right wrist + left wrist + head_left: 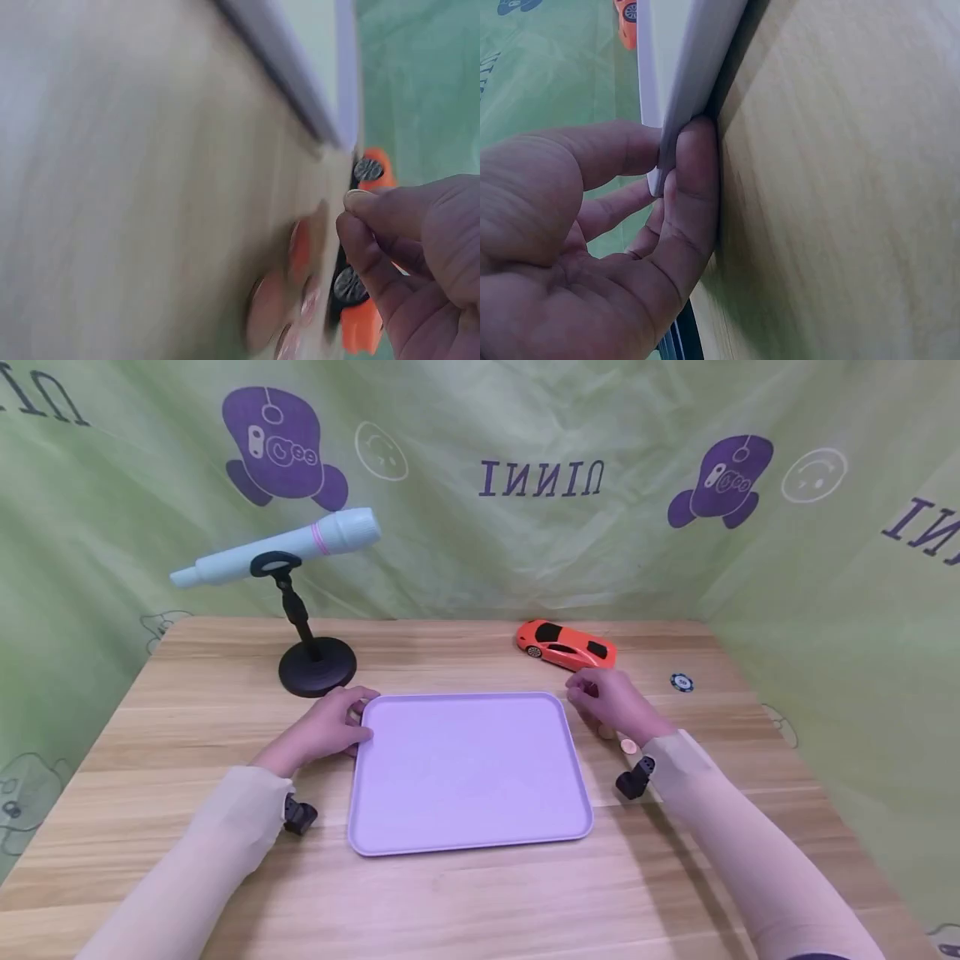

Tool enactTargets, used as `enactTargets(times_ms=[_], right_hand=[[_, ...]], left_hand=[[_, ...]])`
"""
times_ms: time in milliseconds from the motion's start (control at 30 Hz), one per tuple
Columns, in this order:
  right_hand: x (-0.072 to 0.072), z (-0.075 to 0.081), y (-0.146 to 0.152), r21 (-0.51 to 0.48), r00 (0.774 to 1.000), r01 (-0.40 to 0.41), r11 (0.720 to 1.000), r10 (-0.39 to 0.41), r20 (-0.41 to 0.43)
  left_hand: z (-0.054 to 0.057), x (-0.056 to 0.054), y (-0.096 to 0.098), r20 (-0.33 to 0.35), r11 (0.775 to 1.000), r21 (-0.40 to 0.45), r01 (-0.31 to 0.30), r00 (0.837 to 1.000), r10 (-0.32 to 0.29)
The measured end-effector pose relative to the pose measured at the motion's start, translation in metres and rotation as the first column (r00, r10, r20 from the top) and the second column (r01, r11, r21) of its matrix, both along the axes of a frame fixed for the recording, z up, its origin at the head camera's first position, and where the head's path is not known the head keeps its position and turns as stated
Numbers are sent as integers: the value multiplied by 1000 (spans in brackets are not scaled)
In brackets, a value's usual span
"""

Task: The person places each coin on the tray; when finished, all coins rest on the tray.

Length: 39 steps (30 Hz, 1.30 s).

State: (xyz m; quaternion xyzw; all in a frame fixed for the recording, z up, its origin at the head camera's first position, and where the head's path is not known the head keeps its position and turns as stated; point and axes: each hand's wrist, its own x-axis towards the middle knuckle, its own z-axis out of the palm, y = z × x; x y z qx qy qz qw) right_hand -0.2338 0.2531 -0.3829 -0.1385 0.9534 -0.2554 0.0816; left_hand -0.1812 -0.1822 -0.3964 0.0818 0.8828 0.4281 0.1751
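A lilac rectangular tray [472,772] lies on the wooden table. My left hand [333,722] grips its upper left corner; in the left wrist view the thumb is above the rim and a finger [692,191] lies underneath, against the tabletop. Just off the tray's upper right corner hovers my right hand [611,702], fingers loosely bent, thumb and forefinger tips close together with nothing visible between them. An orange toy car [566,643] sits right behind that hand. Below it are small round discs, one pink [628,746], one orange [300,247], partly hidden by the hand.
At the back left, a light blue microphone-shaped tube [277,552] rests on a black stand [317,667]. A blue and white poker chip [682,682] lies on the right. A green printed curtain [450,560] encloses the table's back and sides.
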Motion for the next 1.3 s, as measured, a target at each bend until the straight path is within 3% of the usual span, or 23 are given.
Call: enactTargets(times_ms=[200, 433, 533, 833, 967, 1300], right_hand=[[-2, 0, -24, -166, 995, -20, 986, 4, -98], [-1, -2, -68, -382, 994, 63, 922, -23, 108], [-1, -5, -88, -412, 987, 82, 908, -16, 161], [6, -16, -150, -487, 963, 17, 873, 117, 243], [8, -22, -170, -509, 963, -39, 860, 168, 210], [12, -24, -200, -457, 968, -159, 875, 229, 101]], left_hand=[[-3, 1, -2, -6, 1000, 5, -2, 1000, 2], [-3, 2, -4, -6, 1000, -7, -16, 1000, 16], [-3, 1, -4, -3, 1000, -8, -14, 1000, 14], [-6, 0, -4, -18, 1000, -8, -20, 1000, 20], [-7, 0, -4, -29, 1000, -13, -19, 999, 19], [-7, -2, -4, -43, 1000, -19, -8, 999, 7]])
